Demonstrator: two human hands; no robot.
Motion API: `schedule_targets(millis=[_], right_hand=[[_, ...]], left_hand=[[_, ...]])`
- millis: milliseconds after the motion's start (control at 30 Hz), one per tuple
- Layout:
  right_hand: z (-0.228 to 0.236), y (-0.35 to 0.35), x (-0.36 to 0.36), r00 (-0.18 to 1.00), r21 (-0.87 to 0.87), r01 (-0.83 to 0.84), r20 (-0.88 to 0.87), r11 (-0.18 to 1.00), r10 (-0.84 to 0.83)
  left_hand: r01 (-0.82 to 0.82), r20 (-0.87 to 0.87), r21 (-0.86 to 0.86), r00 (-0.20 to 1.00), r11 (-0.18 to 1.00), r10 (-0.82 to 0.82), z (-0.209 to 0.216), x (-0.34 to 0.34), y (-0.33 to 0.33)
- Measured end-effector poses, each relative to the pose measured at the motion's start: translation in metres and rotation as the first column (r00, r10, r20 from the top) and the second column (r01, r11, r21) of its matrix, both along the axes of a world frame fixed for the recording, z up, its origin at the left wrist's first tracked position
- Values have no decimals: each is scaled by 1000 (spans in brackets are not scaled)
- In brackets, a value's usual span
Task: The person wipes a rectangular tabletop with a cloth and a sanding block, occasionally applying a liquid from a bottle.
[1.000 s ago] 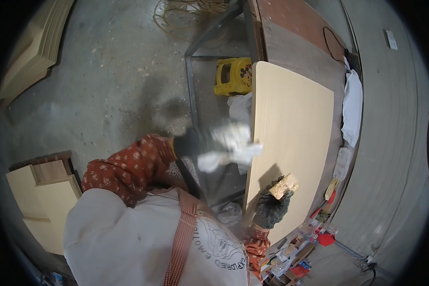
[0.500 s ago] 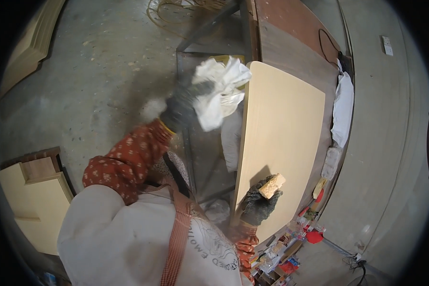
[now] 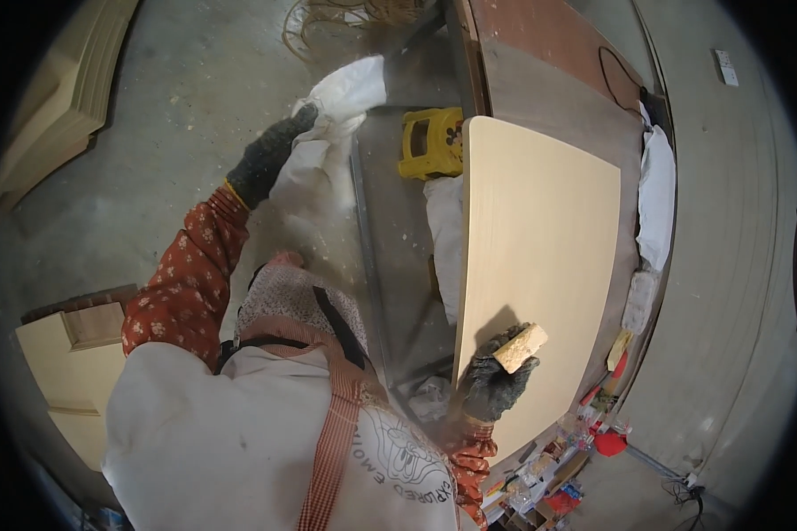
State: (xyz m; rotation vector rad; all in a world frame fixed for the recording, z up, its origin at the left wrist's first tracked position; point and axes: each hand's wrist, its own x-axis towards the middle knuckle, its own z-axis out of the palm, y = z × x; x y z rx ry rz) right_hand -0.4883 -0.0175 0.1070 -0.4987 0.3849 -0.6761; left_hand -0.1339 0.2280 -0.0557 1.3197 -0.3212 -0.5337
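Note:
My left hand [image 3: 274,155], in a dark grey work glove, grips a crumpled white cloth [image 3: 350,93] out over the floor, well left of the table. The cloth hangs down behind the glove. My right hand [image 3: 498,380], gloved the same, is closed round a small tan, rough-faced block [image 3: 521,348] whose exact kind I cannot make out. That hand is over the near part of a pale wood-coloured board [image 3: 540,230] with rounded corners, which lies flat on the table. Whether the block touches the board is hidden.
A yellow plastic tool-like item [image 3: 432,143] and a white sack [image 3: 444,212] are beneath the board's left edge, by the metal table frame [image 3: 359,195]. Stacked panels [image 3: 75,97] and cut panels [image 3: 71,363] stand at left. Small tools and packets [image 3: 549,473] crowd the lower right.
My left hand has swung left and away from the board, taking the white cloth with it and uncovering the yellow item. My right hand still holds the block over the board.

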Motion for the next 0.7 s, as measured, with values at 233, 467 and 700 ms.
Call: schedule_targets(millis=[233, 467, 700], right_hand=[[16, 48, 79, 910, -365, -409, -228, 836, 346], [6, 80, 142, 823, -538, -561, -443, 629, 355], [-11, 82, 121, 780, -410, -623, -385, 666, 493]], left_hand=[[-165, -265, -842, 956, 513, -126, 70, -89, -73], [-119, -230, -963, 830, 242, -507, 34, -85, -82], [209, 119, -931, 949, 299, -293, 105, -113, -28]])
